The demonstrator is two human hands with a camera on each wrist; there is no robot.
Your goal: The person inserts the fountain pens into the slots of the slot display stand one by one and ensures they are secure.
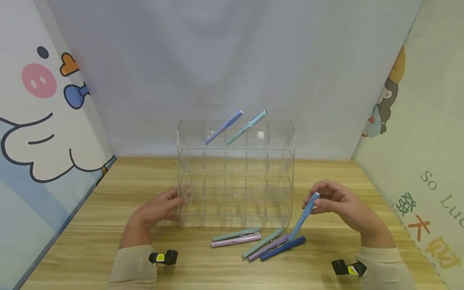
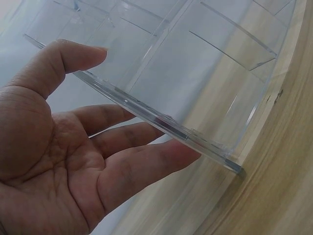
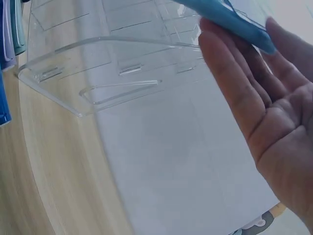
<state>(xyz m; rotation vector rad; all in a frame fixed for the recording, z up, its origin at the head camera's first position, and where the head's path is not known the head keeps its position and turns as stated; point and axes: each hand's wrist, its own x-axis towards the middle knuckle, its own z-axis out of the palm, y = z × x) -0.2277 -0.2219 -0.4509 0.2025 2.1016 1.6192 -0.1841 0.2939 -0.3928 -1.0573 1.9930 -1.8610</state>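
A clear acrylic pen rack (image 1: 235,181), tiered and divided into compartments, stands upright on the table. My left hand (image 1: 161,207) holds its left side panel, thumb over the front edge and fingers along the outside, as the left wrist view shows. To the right of the rack, my right hand (image 1: 335,201) pinches a light blue pen (image 1: 305,215) between thumb and fingers. That pen tilts, its lower end over the pens on the table. A periwinkle pen (image 1: 223,128) and a pale teal pen (image 1: 247,127) lean in the top tier.
In front of the rack lie a green pen (image 1: 235,234), a pink pen (image 1: 235,241), another green pen (image 1: 262,243), a purple pen (image 1: 269,247) and a dark blue pen (image 1: 283,248). A grey-white curtain (image 1: 232,60) hangs behind the wooden table (image 1: 145,173). Cartoon-printed panels flank both sides.
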